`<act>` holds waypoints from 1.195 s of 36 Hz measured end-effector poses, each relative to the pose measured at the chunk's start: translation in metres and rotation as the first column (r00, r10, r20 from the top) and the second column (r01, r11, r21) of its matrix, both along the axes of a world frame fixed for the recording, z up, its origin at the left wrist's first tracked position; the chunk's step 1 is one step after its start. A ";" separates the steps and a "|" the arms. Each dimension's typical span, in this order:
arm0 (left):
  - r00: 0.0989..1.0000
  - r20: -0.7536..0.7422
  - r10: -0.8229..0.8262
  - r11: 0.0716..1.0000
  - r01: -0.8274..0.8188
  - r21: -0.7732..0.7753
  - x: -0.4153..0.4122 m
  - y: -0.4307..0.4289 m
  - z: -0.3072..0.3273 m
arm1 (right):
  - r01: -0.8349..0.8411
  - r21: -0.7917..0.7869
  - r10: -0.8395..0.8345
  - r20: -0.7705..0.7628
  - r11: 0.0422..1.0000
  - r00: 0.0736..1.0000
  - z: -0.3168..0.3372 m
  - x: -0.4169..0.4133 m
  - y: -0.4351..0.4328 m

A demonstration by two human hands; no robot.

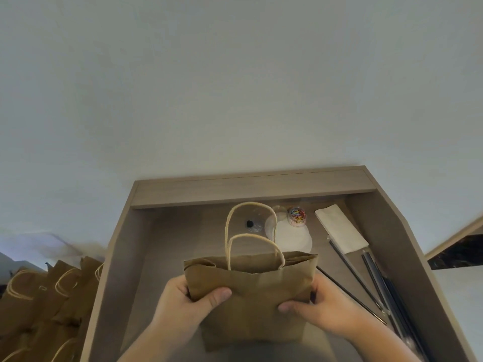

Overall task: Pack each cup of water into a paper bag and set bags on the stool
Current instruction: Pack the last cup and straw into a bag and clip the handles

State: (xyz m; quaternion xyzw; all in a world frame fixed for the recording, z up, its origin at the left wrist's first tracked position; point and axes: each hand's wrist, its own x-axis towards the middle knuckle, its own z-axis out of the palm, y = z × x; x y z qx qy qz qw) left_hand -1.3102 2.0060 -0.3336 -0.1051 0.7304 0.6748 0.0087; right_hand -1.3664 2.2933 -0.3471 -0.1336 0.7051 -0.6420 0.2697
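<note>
A brown paper bag point(251, 288) with two twine handles stands upright in the middle of a wooden desk point(167, 231). My left hand point(190, 301) grips its left side, thumb across the front. My right hand point(316, 307) grips its right side the same way. The bag's mouth is open; what is inside is hidden. Behind the bag stand clear plastic cups point(277, 220) and a stack of white round lids point(295, 237).
Several brown paper bags point(52, 299) with handles stand at the left, beside the desk. A small tub of coloured paper clips point(297, 216), a white paper packet point(339, 231) and long dark straws point(376, 280) lie on the desk's right. Raised wooden walls border the desk.
</note>
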 end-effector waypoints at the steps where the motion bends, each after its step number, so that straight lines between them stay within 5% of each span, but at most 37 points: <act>1: 1.000 0.007 -0.006 1.000 0.006 0.000 -0.001 0.000 0.007 | -0.001 -0.022 0.001 0.002 1.000 1.000 0.001 0.000 0.001; 4: 0.998 0.019 -0.064 0.997 0.065 -0.030 -0.003 0.000 0.027 | 0.042 -0.085 -0.036 0.066 0.995 0.997 0.008 -0.001 0.004; 11: 0.993 0.039 -0.113 0.966 0.119 -0.230 -0.005 0.003 0.058 | 0.129 0.043 -0.124 -0.114 0.991 0.986 0.034 -0.007 0.000; 15: 0.975 0.002 -0.223 0.852 0.196 -0.485 -0.009 -0.004 0.071 | 0.105 0.016 -0.101 -0.156 0.994 0.983 0.044 -0.006 -0.002; 22: 0.905 0.098 -0.414 0.611 0.356 -0.708 -0.015 -0.008 0.085 | -0.003 0.102 0.027 -0.230 0.995 0.973 0.049 -0.012 -0.009; 25: 0.893 0.090 -0.442 0.579 0.360 -0.732 -0.017 -0.001 0.084 | -0.259 -0.076 0.237 -0.222 0.963 0.946 0.043 -0.034 0.016; 28: 0.887 0.086 -0.453 0.570 0.363 -0.737 -0.019 0.001 0.081 | -0.253 -0.230 0.262 0.008 0.940 0.965 0.024 -0.074 0.044; 30: 0.892 0.070 -0.447 0.571 0.345 -0.745 -0.020 0.001 0.080 | -0.049 0.031 0.048 0.034 0.998 0.998 -0.001 -0.106 0.049; 33: 0.904 0.073 -0.421 0.568 0.326 -0.755 -0.021 0.000 0.080 | 0.342 0.494 -0.260 -0.228 0.799 0.938 -0.043 -0.151 0.042; 36: 0.899 0.098 -0.426 0.571 0.351 -0.742 -0.023 -0.001 0.080 | 0.486 0.527 -0.367 -0.320 0.697 0.874 -0.068 -0.180 0.038; 43: 0.878 0.099 -0.468 0.590 0.394 -0.705 -0.023 0.003 0.085 | 0.496 0.676 -0.312 -0.386 0.546 0.868 -0.084 -0.215 0.030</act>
